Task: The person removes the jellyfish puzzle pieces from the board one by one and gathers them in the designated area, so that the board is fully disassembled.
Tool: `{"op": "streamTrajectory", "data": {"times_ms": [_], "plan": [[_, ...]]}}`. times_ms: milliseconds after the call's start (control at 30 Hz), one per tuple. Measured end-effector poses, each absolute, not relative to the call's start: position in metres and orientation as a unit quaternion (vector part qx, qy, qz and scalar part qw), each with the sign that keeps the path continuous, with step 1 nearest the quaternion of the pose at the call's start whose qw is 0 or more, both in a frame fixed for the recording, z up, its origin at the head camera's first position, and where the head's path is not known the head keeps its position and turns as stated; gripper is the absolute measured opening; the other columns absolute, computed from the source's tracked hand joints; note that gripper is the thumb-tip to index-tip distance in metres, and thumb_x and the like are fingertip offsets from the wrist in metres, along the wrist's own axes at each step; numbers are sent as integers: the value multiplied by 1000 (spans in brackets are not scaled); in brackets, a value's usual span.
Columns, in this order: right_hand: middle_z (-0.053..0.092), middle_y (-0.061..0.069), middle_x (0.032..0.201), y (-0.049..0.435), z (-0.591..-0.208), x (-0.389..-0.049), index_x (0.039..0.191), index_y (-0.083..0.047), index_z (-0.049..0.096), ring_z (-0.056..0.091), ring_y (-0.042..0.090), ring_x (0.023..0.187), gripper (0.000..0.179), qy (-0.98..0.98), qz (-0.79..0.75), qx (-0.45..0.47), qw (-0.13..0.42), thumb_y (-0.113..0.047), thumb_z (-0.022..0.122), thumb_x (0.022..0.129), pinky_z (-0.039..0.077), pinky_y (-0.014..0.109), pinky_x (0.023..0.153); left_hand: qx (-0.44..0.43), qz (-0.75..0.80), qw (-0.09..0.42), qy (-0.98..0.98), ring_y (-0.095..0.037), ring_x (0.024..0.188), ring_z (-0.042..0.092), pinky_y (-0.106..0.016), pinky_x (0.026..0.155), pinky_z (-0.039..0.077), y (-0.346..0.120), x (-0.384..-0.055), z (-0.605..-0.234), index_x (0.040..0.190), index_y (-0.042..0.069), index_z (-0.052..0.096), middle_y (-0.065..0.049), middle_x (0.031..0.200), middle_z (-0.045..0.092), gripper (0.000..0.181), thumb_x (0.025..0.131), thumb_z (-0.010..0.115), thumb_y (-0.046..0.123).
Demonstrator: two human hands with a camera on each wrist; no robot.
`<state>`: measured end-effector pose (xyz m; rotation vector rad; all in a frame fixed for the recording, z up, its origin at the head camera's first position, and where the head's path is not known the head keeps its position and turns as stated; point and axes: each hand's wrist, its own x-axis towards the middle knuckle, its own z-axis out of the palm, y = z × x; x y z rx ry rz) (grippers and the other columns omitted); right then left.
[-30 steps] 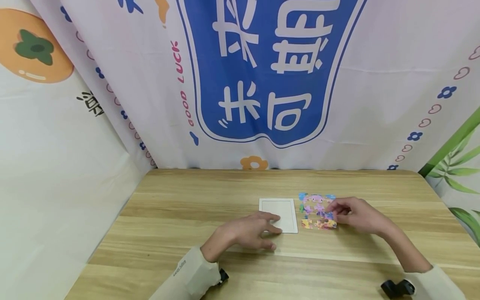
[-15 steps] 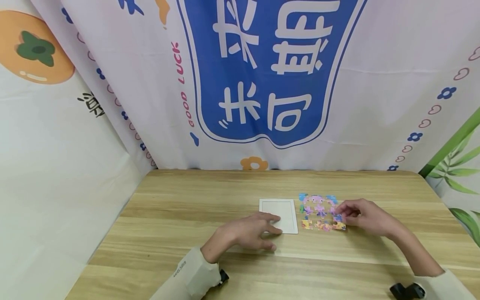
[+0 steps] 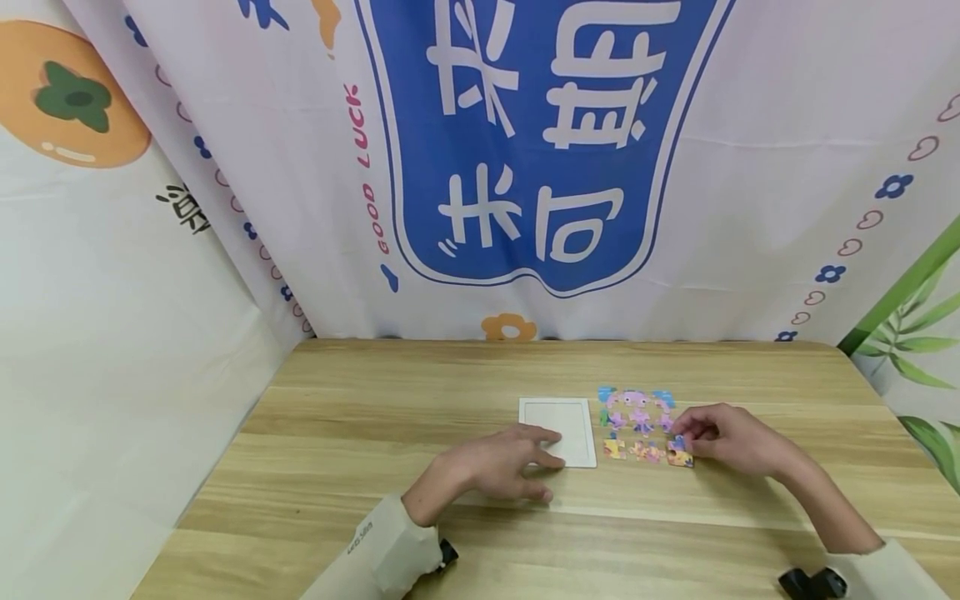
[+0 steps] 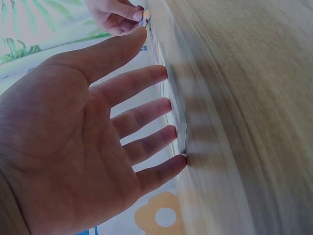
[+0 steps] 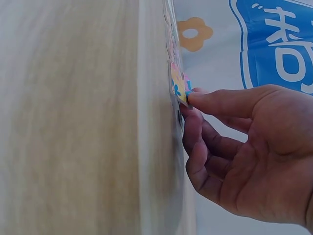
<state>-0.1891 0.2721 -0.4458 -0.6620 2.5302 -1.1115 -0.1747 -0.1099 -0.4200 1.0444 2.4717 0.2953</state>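
Note:
In the head view my left hand [image 3: 498, 462] rests with its fingers spread on a white puzzle frame [image 3: 574, 425]. The left wrist view shows those fingertips against the thin edge of the frame [image 4: 178, 110]. To the right, my right hand [image 3: 731, 437] pinches a yellow and blue jigsaw puzzle piece [image 3: 680, 454] between thumb and finger. In the right wrist view that puzzle piece [image 5: 178, 84] looks slightly tilted at the tabletop. Several other puzzle pieces [image 3: 637, 408] lie beside the frame, forming a pink cartoon creature with gaps between some of them.
The wooden table [image 3: 360, 433] runs back to a printed cloth backdrop [image 3: 750, 208]. A white cloth wall [image 3: 112, 333] stands along the left side. Black wrist cameras sit at both sleeves.
My right hand has shifted right, drawing the pinched corner piece away from the other pieces, then slightly toward me. My left hand stays still on the frame.

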Motion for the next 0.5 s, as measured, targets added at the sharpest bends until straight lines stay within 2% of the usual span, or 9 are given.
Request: {"op": "streamTrajectory", "data": {"times_ms": [300, 500], "plan": [[72, 1, 99, 271, -446, -187, 110, -5, 74, 60, -2, 85, 20, 893, -366, -221, 144, -2, 79, 91, 54, 21, 72, 380, 110, 217, 892, -22, 161, 37, -42, 132, 34, -110, -176, -423, 149, 23, 65, -1, 172, 41, 52, 101, 75, 41], [71, 0, 96, 270, -446, -187, 110, -5, 74, 58, -1, 83, 21, 899, -351, -219, 140, -1, 79, 90, 54, 21, 70, 379, 113, 218, 892, -22, 161, 37, -41, 132, 34, -110, -176, -422, 150, 24, 65, -1, 173, 41, 52, 102, 75, 40]]}}
